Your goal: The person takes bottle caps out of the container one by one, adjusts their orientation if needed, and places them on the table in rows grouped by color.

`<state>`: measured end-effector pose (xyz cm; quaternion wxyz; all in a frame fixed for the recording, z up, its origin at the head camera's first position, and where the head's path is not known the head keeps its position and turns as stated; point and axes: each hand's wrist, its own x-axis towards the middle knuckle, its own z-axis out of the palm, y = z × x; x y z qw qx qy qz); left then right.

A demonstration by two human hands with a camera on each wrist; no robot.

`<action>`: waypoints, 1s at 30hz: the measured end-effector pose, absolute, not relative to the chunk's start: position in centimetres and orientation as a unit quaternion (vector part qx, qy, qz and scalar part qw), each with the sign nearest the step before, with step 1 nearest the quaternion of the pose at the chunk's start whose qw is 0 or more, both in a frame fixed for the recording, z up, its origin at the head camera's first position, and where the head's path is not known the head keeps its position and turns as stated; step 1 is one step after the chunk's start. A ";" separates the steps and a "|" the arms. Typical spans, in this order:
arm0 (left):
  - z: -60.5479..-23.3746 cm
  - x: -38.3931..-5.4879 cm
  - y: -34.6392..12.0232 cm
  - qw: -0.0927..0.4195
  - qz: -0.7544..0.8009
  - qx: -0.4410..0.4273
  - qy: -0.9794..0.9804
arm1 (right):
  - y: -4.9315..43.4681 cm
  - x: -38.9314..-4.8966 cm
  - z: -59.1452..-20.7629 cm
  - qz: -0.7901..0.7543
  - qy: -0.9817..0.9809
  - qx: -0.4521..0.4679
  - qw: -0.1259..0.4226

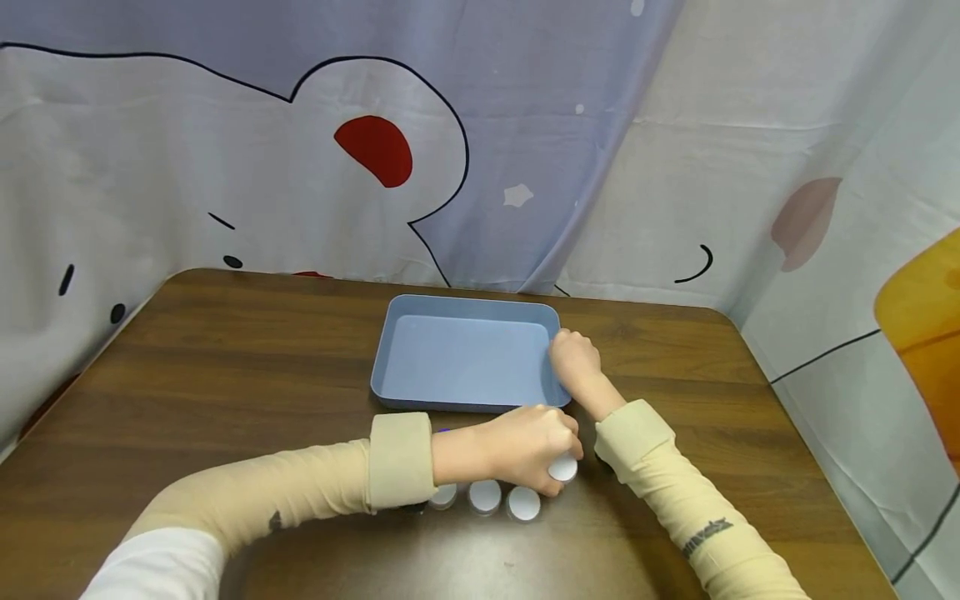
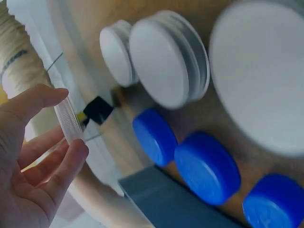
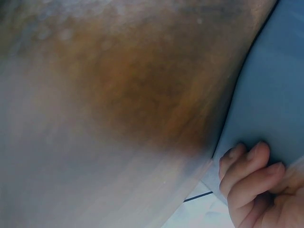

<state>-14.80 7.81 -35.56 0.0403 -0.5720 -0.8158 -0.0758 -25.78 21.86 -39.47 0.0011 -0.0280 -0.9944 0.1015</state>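
Observation:
My left hand [image 1: 528, 446] reaches across to the right, in front of the tray. Its thumb and fingers pinch a white bottle cap [image 2: 70, 121] by the edge; the ribbed side shows in the left wrist view. Beside that hand several white caps sit in a row on the table, among them one white cap [image 1: 523, 504]. Several blue caps, one being this blue cap [image 2: 207, 168], lie between the white row and the tray, mostly covered by the left arm in the head view. My right hand [image 1: 577, 358] has its fingers curled at the right rim of the blue-grey tray [image 1: 468, 304].
The brown wooden table [image 1: 247, 358] reaches back to a patterned curtain [image 1: 517, 150]. A small black object [image 2: 98, 110] with a yellow part shows beyond the pinched cap; its kind is unclear. Nothing is seen lying in the tray.

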 end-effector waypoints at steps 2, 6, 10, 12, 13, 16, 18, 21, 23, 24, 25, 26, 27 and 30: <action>-35.8 -14.5 8.1 0.039 -0.070 -0.581 -0.810 | 21.9 -25.8 -39.5 0.102 -0.994 -0.029 0.005; -36.3 -14.0 8.6 0.022 -0.067 -0.593 -0.802 | 22.0 -25.9 -39.6 0.099 -0.995 -0.028 0.010; -36.8 -13.7 9.0 0.011 -0.058 -0.596 -0.801 | 22.0 -26.0 -39.6 0.098 -0.995 -0.032 0.004; -36.9 -13.6 9.2 0.011 -0.050 -0.598 -0.800 | 22.0 -26.0 -39.6 0.097 -0.995 -0.035 0.001; -37.0 -13.5 9.3 0.011 -0.045 -0.598 -0.800 | 22.0 -26.0 -39.6 0.097 -0.995 -0.036 0.000; -37.3 -13.2 9.7 0.007 -0.036 -0.598 -0.801 | 22.0 -26.0 -39.7 0.097 -0.995 -0.037 0.002; -37.5 -13.0 9.8 0.003 -0.029 -0.598 -0.801 | 22.1 -26.0 -39.7 0.097 -0.995 -0.034 0.003; -37.6 -12.9 10.0 -0.002 -0.020 -0.599 -0.801 | 22.1 -26.0 -39.8 0.097 -0.995 -0.033 0.004; -37.6 -12.8 10.1 -0.001 -0.014 -0.601 -0.799 | 22.1 -26.0 -39.8 0.096 -0.995 -0.033 0.005; -37.6 -12.8 10.2 0.000 -0.011 -0.600 -0.800 | 22.1 -26.0 -39.7 0.096 -0.995 -0.034 0.006; -37.6 -12.8 10.2 0.001 -0.009 -0.601 -0.799 | 22.1 -26.0 -39.7 0.097 -0.995 -0.034 0.008; -37.7 -12.8 10.2 0.000 -0.008 -0.602 -0.799 | 22.1 -26.0 -39.7 0.097 -0.995 -0.034 0.008; -37.7 -12.8 10.3 -0.002 -0.009 -0.602 -0.798 | 22.1 -26.0 -39.6 0.099 -0.994 -0.034 0.008; -37.9 -12.8 10.3 -0.012 -0.011 -0.601 -0.799 | 22.0 -26.0 -39.6 0.102 -0.994 -0.032 0.007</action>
